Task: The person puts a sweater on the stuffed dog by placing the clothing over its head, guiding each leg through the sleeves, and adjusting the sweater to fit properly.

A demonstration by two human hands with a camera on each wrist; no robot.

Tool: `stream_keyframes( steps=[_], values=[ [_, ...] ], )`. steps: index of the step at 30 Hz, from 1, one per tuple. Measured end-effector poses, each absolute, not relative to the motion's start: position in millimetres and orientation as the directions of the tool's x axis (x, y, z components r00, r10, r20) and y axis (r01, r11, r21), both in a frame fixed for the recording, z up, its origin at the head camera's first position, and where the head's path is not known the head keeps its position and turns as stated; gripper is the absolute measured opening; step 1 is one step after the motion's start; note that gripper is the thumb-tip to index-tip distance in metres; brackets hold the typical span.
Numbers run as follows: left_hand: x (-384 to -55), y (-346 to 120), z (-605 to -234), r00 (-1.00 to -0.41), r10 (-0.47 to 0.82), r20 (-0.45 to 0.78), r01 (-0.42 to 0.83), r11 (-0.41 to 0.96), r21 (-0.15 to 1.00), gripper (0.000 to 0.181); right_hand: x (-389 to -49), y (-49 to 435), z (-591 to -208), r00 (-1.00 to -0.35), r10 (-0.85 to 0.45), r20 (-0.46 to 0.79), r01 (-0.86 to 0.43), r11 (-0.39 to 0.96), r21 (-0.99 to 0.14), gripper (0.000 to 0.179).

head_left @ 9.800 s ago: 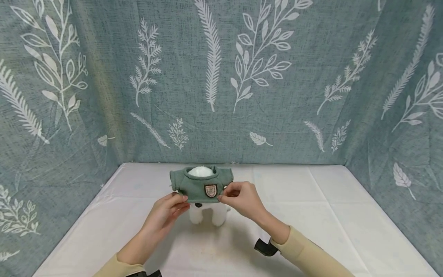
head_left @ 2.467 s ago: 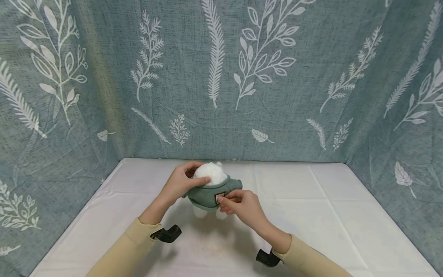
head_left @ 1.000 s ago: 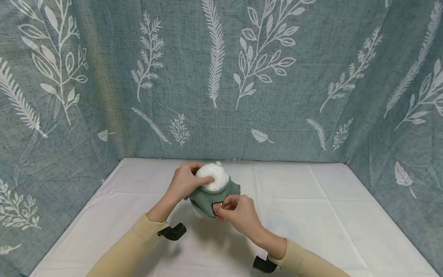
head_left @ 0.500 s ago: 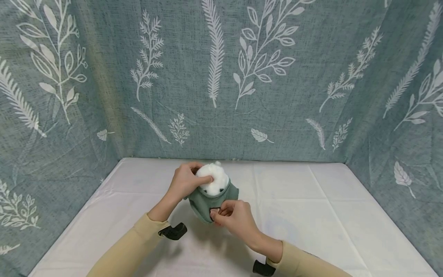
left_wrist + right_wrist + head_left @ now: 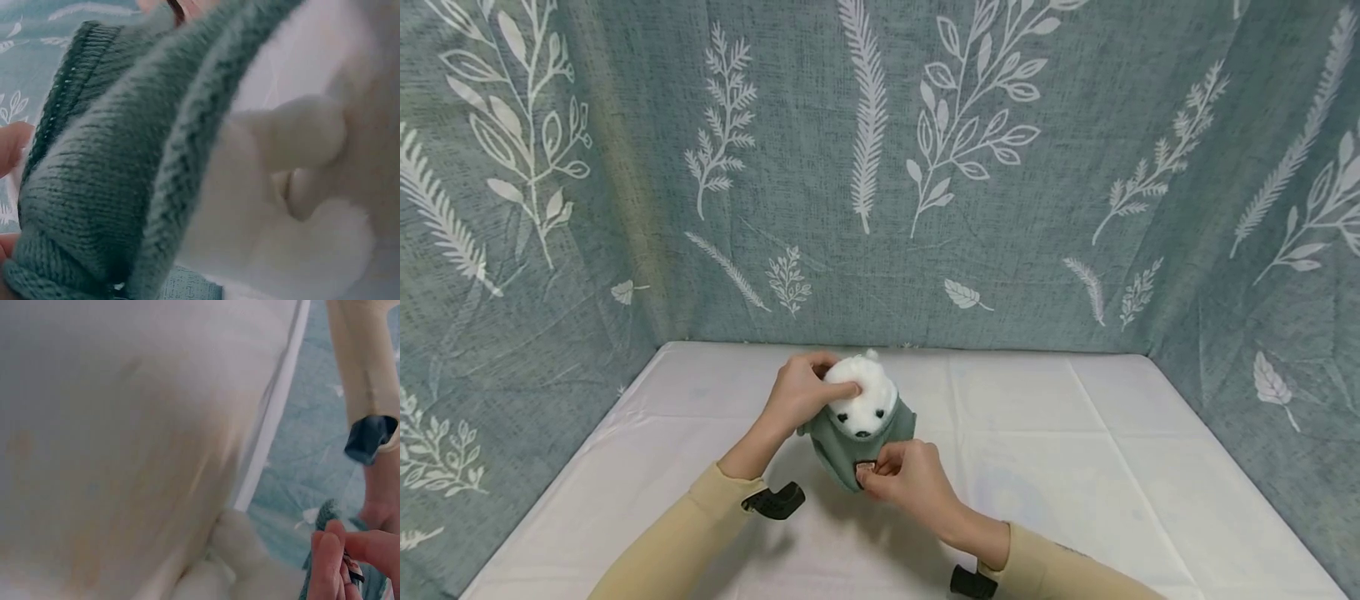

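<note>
A white plush toy (image 5: 868, 387) with dark eyes and nose pokes its head through the neck of a small green knitted sweater (image 5: 838, 442). My left hand (image 5: 797, 392) grips the toy's head from the left, thumb across its forehead. Lower down, my right hand (image 5: 913, 479) pinches the sweater's front hem beside a badge patch (image 5: 866, 467). In the left wrist view the sweater (image 5: 106, 169) hangs loose in front of the toy's white legs (image 5: 306, 134). The right wrist view shows my right hand (image 5: 350, 556) pinching the knit near the legs (image 5: 237, 544).
A white cloth covers the table (image 5: 1075, 467). Blue-green curtains (image 5: 820, 167) with white leaf prints enclose the back and sides. A black wrist mount (image 5: 775, 502) sits at the left cuff and another (image 5: 973, 581) at the right.
From pinching the hem with both hands, my left hand has shifted to the toy's head. My right hand has drawn the sweater front downward, and the toy's eyes and nose have come out.
</note>
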State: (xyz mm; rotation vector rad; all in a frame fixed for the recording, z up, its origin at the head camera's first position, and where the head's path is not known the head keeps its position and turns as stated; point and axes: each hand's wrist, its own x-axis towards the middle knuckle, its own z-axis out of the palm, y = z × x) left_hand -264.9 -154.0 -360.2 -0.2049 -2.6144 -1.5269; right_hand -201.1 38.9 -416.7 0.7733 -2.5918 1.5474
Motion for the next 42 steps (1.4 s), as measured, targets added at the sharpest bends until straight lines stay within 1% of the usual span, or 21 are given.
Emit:
stream_keyframes(
  steps=[5,11,14,20,24,26,28,30,32,34,37,39,42],
  values=[
    [-263.5,-155.3,-359.4,-0.988,0.082,0.134,0.157,0.468,0.870,0.040,-208.7,42.3,-417.8,-0.879,-0.407,0.247,-0.414,0.399,-0.818,0.024],
    [-262.8,-157.7,-360.0,-0.989,0.092,0.115,0.144,0.428,0.892,0.045,-216.4,47.3,-416.7,-0.892,-0.380,0.245,-0.399,0.404,-0.823,0.012],
    [-262.9,-158.8,-361.3,-0.988,0.102,0.116,0.149,0.423,0.894,0.047,-219.8,52.1,-414.8,-0.893,-0.388,0.229,-0.388,0.405,-0.828,0.008],
    [-261.7,-159.7,-363.1,-0.984,0.122,0.133,0.172,0.408,0.897,0.049,-227.6,69.1,-400.3,-0.875,-0.460,0.152,-0.379,0.454,-0.807,0.010],
    [-261.1,-160.0,-363.7,-0.981,0.133,0.138,0.181,0.403,0.897,0.051,-237.7,85.6,-386.9,-0.851,-0.500,0.161,-0.409,0.439,-0.800,0.010],
    [-261.5,-160.6,-364.0,-0.981,0.138,0.137,0.182,0.401,0.898,0.052,-243.6,93.2,-380.4,-0.851,-0.486,0.196,-0.422,0.412,-0.808,0.012],
    [-262.0,-161.1,-364.2,-0.981,0.139,0.137,0.182,0.398,0.899,0.052,-249.6,98.8,-374.2,-0.862,-0.444,0.244,-0.431,0.390,-0.814,0.016],
    [-262.3,-161.5,-363.6,-0.980,0.144,0.139,0.186,0.395,0.900,0.052,-256.0,102.1,-370.4,-0.870,-0.400,0.287,-0.439,0.366,-0.821,0.021],
    [-262.5,-161.5,-363.0,-0.978,0.150,0.144,0.193,0.387,0.902,0.051,-262.5,103.6,-368.7,-0.871,-0.387,0.303,-0.440,0.339,-0.831,0.028],
    [-262.7,-161.5,-362.6,-0.976,0.158,0.148,0.199,0.381,0.903,0.050,-268.8,103.5,-369.8,-0.862,-0.417,0.289,-0.435,0.317,-0.843,0.037],
    [-263.1,-161.9,-363.0,-0.974,0.171,0.152,0.206,0.369,0.906,0.049,-276.9,101.7,-375.1,-0.834,-0.500,0.233,-0.422,0.306,-0.853,0.045],
    [-263.5,-162.2,-363.6,-0.972,0.179,0.153,0.209,0.362,0.908,0.049,-280.7,100.2,-378.9,-0.821,-0.535,0.202,-0.412,0.309,-0.857,0.048],
    [-263.3,-162.5,-364.0,-0.970,0.189,0.156,0.215,0.350,0.912,0.049,-283.8,98.6,-382.4,-0.814,-0.552,0.182,-0.407,0.317,-0.857,0.048]
  ],
)
